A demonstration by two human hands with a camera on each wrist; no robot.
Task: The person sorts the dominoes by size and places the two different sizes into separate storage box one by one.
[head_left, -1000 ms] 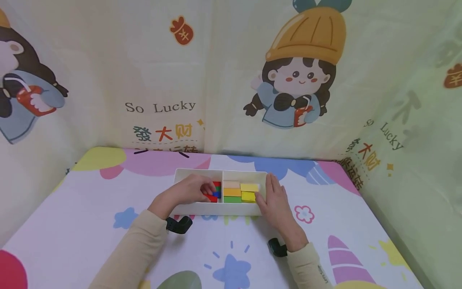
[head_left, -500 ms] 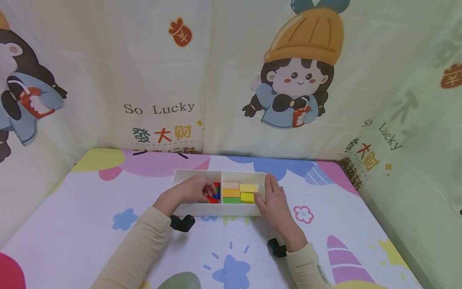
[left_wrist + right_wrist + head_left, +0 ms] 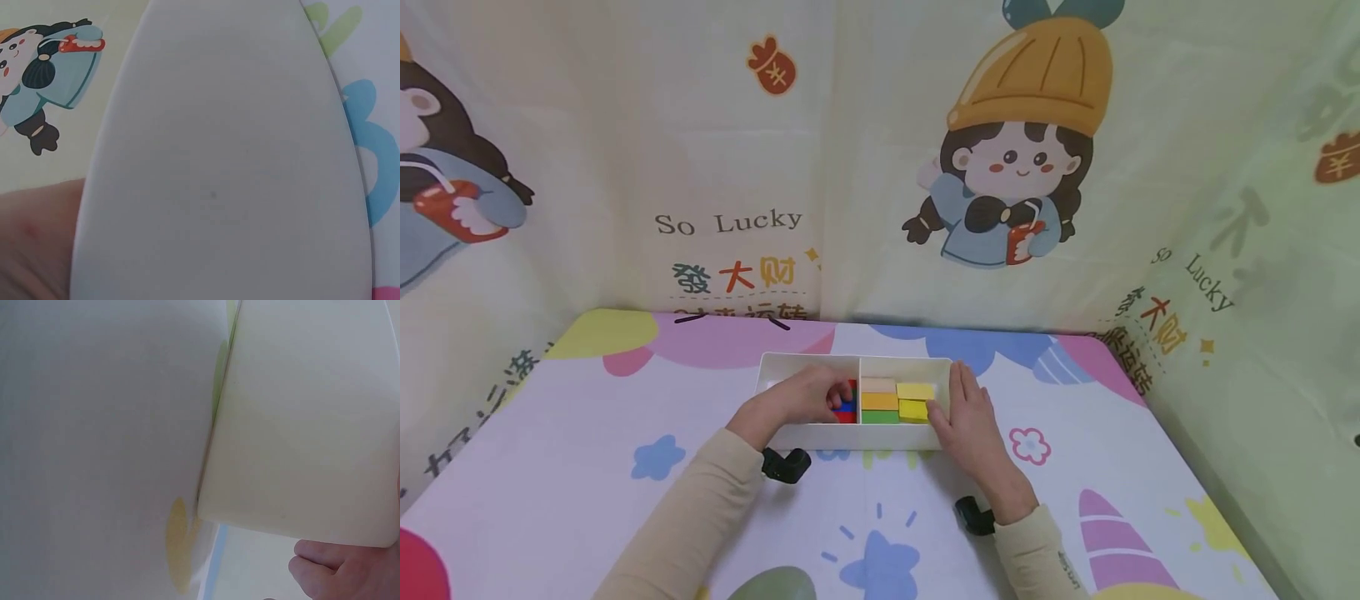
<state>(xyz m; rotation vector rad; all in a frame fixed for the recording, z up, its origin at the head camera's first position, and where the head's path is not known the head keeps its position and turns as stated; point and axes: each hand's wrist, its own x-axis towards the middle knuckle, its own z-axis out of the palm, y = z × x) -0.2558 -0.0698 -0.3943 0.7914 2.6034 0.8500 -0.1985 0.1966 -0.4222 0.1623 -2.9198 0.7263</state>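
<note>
A white divided box (image 3: 820, 436) lies crosswise on the table. My left hand (image 3: 801, 395) reaches into its left compartment, fingers bent around a red block (image 3: 847, 417) near the divider. A blue block (image 3: 847, 407) lies against that red one; the fingers hide part of the group. My right hand (image 3: 972, 421) holds the box's right end, with straight fingers along the outside and the thumb over the rim by a yellow block (image 3: 913, 410). In the left wrist view the box wall (image 3: 225, 150) covers the fingers. Some right fingers (image 3: 322, 562) show past the box's corner in the right wrist view.
The right compartment holds several flat blocks, among them a green block (image 3: 880, 417), an orange block (image 3: 880, 402) and a beige block (image 3: 878, 385). A patterned cloth (image 3: 715, 525) covers the table. Behind it hangs a printed curtain (image 3: 865, 167).
My left hand has shifted slightly right toward the divider, and less of the red block shows beside it. My right hand stays at the box's end.
</note>
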